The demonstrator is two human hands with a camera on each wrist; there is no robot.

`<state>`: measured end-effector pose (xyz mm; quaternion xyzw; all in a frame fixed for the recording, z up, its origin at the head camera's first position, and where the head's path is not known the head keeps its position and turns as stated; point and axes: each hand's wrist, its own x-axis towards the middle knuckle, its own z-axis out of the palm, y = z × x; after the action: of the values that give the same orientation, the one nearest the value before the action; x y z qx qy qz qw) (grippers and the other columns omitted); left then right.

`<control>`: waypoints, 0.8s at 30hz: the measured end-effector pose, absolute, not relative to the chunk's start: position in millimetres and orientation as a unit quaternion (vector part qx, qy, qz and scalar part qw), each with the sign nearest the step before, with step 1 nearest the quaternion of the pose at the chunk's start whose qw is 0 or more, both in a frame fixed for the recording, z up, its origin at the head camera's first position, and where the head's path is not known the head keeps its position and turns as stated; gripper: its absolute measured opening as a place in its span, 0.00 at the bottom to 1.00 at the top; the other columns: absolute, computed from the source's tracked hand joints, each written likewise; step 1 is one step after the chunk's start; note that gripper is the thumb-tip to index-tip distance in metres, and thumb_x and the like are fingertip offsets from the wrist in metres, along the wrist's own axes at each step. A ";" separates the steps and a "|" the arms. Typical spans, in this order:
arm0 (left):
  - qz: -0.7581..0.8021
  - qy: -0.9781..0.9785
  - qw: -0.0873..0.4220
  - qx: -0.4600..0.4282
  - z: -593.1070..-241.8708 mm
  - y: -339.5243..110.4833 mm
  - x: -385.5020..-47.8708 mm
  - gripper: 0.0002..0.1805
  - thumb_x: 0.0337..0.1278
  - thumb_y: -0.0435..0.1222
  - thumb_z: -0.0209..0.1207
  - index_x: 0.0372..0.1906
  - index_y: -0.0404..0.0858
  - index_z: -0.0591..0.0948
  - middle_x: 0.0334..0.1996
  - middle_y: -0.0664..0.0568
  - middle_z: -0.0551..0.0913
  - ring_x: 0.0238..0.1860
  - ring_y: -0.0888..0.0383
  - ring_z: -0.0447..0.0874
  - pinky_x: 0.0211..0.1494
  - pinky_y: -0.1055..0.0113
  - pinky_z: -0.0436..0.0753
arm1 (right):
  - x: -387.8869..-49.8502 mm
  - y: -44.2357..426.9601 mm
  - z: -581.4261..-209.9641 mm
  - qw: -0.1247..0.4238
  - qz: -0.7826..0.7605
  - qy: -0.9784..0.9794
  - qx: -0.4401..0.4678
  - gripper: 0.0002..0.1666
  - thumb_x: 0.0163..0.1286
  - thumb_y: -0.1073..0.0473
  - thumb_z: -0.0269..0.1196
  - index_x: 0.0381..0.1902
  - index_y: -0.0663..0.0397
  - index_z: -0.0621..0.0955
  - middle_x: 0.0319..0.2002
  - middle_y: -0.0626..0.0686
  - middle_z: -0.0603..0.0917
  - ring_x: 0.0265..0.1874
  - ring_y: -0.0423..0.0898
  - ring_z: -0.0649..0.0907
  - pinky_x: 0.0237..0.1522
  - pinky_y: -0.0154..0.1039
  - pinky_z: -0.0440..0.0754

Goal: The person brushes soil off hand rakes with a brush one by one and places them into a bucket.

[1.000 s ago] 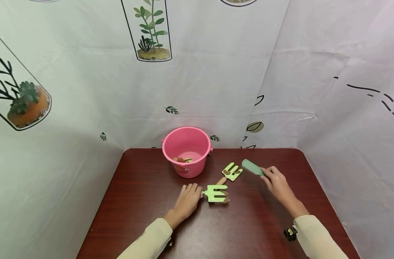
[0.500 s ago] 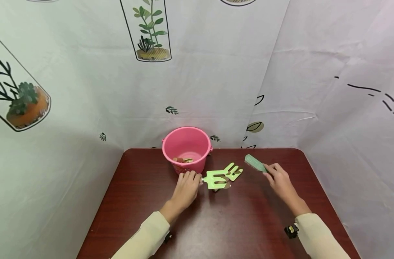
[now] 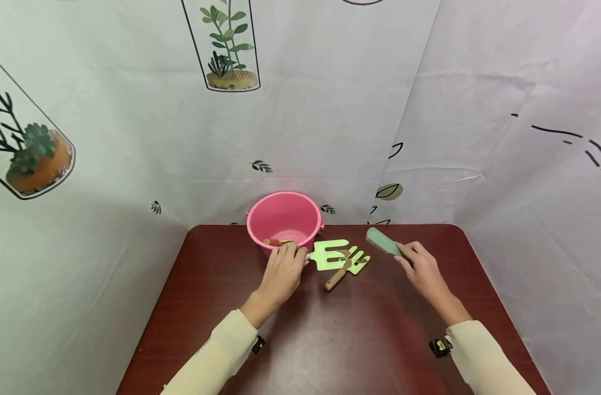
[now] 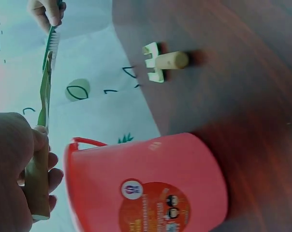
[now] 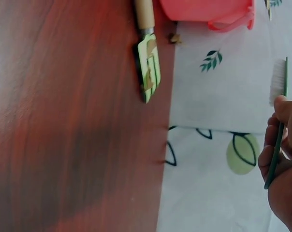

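Note:
The left hand (image 3: pixel 282 274) grips the wooden handle (image 4: pixel 37 181) of a green garden fork (image 3: pixel 328 255) with brown patches on its tines, raised in front of the pink bucket (image 3: pixel 304 248). In the right hand (image 3: pixel 425 274) is a green brush (image 3: pixel 382 241), held by its handle with the white bristles (image 5: pixel 278 82) facing the fork side. A second green fork (image 3: pixel 359 262), also brown-patched, lies on the table between the hands, its wooden handle (image 3: pixel 335 280) pointing toward the front. From the head view, the held fork's tines partly overlap it.
The bucket stands at the back of the dark red table (image 3: pixel 359 340), with brown and green items (image 3: pixel 275 242) inside. Behind the table and along both sides hangs white patterned cloth (image 3: pixel 320 137). A small brown object (image 5: pixel 175 38) is near the bucket.
The left hand has carried its fork away from the front, up beside the bucket, uncovering the lying fork's handle. The brush has shifted slightly, first right, then back left and upward.

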<state>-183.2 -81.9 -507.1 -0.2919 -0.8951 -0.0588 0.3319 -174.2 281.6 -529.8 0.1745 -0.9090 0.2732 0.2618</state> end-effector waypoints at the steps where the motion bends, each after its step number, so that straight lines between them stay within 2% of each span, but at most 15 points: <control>1: -0.057 -0.895 0.332 -0.291 -503.9 -80.9 -184.2 0.10 0.68 0.40 0.64 0.41 0.36 0.80 0.33 0.46 0.79 0.35 0.46 0.81 0.36 0.58 0.73 | -174.5 279.6 -527.5 0.263 0.274 -0.908 0.177 0.25 0.62 0.71 0.72 0.58 0.67 0.83 0.39 0.57 0.79 0.30 0.43 0.76 0.28 0.39 0.75; 7: -0.044 -0.897 0.340 -0.279 -488.4 -75.0 -191.3 0.09 0.67 0.38 0.65 0.41 0.35 0.80 0.33 0.46 0.80 0.31 0.47 0.81 0.33 0.59 0.73 | -175.4 265.7 -514.3 0.268 0.280 -0.903 0.184 0.25 0.62 0.70 0.73 0.57 0.66 0.84 0.39 0.56 0.80 0.30 0.43 0.76 0.28 0.39 0.75; 15: -0.032 -0.906 0.332 -0.259 -476.5 -68.5 -200.7 0.08 0.64 0.35 0.65 0.42 0.35 0.80 0.32 0.46 0.78 0.29 0.47 0.80 0.34 0.58 0.74 | -176.7 248.4 -498.2 0.300 0.294 -0.887 0.194 0.24 0.61 0.72 0.73 0.56 0.66 0.85 0.38 0.58 0.81 0.28 0.45 0.76 0.30 0.30 0.68; 24: -0.035 -0.922 0.298 -0.244 -468.2 -62.6 -204.7 0.08 0.64 0.37 0.66 0.41 0.36 0.82 0.32 0.46 0.78 0.30 0.50 0.79 0.32 0.61 0.73 | -177.0 230.9 -486.5 0.278 0.288 -0.890 0.216 0.24 0.63 0.71 0.71 0.58 0.67 0.84 0.38 0.57 0.80 0.28 0.43 0.75 0.28 0.38 0.73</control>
<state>-204.7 -62.6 -468.2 -0.2445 -0.9220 -0.0354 0.2981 -177.0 230.9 -486.5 0.2161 -0.8903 0.2884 0.2783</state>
